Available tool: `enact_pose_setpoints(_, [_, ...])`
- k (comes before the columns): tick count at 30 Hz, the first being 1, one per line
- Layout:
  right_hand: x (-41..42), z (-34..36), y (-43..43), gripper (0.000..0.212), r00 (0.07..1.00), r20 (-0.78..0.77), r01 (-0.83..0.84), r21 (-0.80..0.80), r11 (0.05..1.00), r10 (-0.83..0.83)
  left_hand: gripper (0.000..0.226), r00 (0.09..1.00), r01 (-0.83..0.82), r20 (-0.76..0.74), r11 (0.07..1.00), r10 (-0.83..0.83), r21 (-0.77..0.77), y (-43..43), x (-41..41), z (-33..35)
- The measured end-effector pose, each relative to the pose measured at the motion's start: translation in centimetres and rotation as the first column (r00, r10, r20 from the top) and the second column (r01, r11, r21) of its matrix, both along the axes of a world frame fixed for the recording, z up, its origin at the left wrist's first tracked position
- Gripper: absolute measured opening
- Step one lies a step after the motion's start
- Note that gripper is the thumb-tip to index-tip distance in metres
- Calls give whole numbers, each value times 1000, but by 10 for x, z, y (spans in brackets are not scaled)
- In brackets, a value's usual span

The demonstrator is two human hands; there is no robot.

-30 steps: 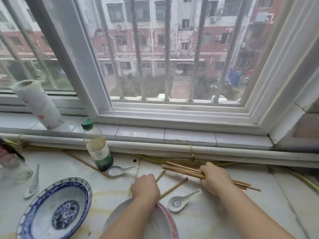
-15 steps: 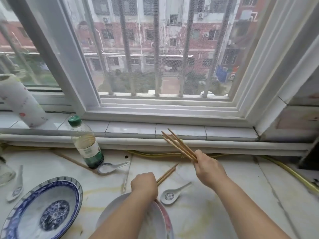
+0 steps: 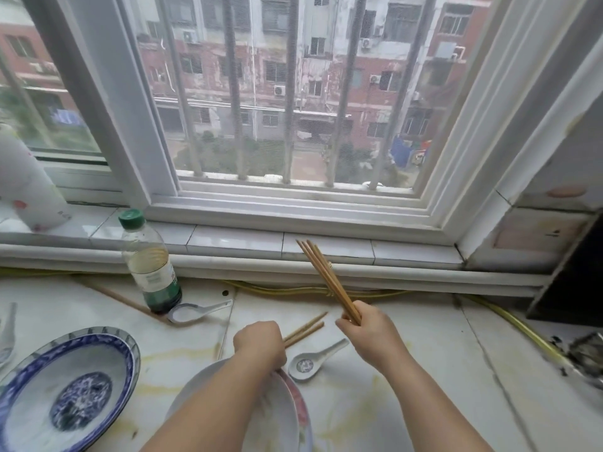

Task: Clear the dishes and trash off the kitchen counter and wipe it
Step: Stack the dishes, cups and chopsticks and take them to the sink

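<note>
Wooden chopsticks (image 3: 326, 278), slender bundle: raised off the pale marbled surface (image 3: 489, 402) since a second ago, now slanting up-left toward the tiled sill (image 3: 235, 238). Lower ends sit in the closed grip of the right hand (image 3: 372, 334), wrist cocked. The left hand (image 3: 259, 345), fisted, grips a second pair (image 3: 305, 331) over the round white plate (image 3: 287, 419).

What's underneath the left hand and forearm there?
A white plate with a pink-patterned rim lies under the left hand, which grips two chopsticks. The forearm covers most of its middle, so anything there is hidden.
</note>
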State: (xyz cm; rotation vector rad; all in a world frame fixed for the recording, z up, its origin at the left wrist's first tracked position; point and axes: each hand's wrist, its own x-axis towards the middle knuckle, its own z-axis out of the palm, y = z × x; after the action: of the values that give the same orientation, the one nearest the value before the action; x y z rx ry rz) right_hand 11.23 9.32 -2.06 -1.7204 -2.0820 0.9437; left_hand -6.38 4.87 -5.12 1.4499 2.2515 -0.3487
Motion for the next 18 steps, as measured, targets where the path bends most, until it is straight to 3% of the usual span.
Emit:
enact_pose_setpoints(6, [5,-5,-14,16,999,-46,22,-37,999,-24,27,998,41,-43,999,-40,8,0,3,-4])
enact_pose_setpoints(12, [6,-5,-16,15,993,-107,48,-83,995,-56,26,999,36,-34,957,-27,288,-1,0,-3])
enact_pose_setpoints(18, [-10,1,-20,14,988,-146,43,-101,994,-58,30,1000,20,1,984,-21,175,-9,-20,-1])
